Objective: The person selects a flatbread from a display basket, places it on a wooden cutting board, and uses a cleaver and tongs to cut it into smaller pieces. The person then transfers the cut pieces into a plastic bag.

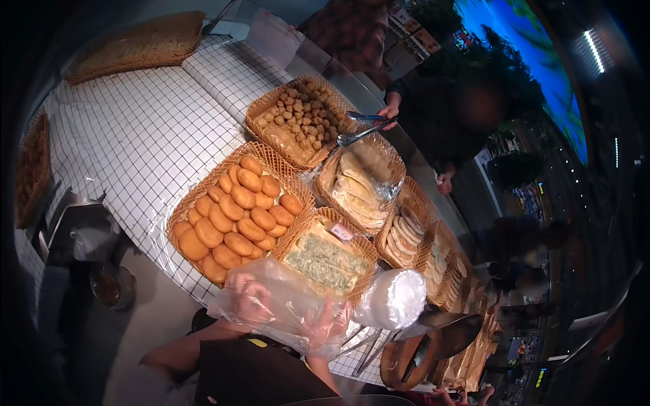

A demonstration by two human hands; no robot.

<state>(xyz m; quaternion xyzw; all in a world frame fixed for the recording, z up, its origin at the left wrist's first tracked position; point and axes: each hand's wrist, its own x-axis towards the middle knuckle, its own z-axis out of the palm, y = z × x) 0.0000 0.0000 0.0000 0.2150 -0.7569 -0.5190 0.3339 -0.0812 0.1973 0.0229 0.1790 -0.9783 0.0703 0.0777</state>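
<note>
- Plastic bag (288, 287): above the near edge of the desk (156, 115), at the centre of the clock face used here; thin, clear, crumpled film, spread wide between both hands, probably to keep its walls from clinging together.
- Left hand (249, 301), between 8 and 9 o'clock: fingers curled inward and apparently closed on the film, as if anchoring one side.
- Right hand (328, 323), at 4 o'clock: apart from the left; fingers raised and seen through the film, possibly to push the opposite side outward; cannot tell whether pinching or merely propping, nor whether inside or behind.
- Golden buns (233, 210), at 11 o'clock: smooth, plump ovals, overlapped in a woven basket (302, 186); heaped, seemingly, to save room, with lattice walls against rolling.
- Herb-flecked slabs (325, 260), between 1 and 2 o'clock, just beyond the bag: flat, pale, mottled green; small card (341, 231) at the far end, likely as a label.
- White bundle (391, 299), at 3 o'clock: rounded, glossy, wrinkled plastic, presumably near for easy reach.
- Pale flatbreads (359, 193), at 1 o'clock, farther off: floury, overlapped, partly bordered by shiny film.
- Brown balls (301, 111), at 12 o'clock: rough, crusty spheres, loosely piled.
- Metal tongs (365, 131), near 1 o'clock: in another person's hand (391, 108); long arms, suited to lifting without touch.
</note>
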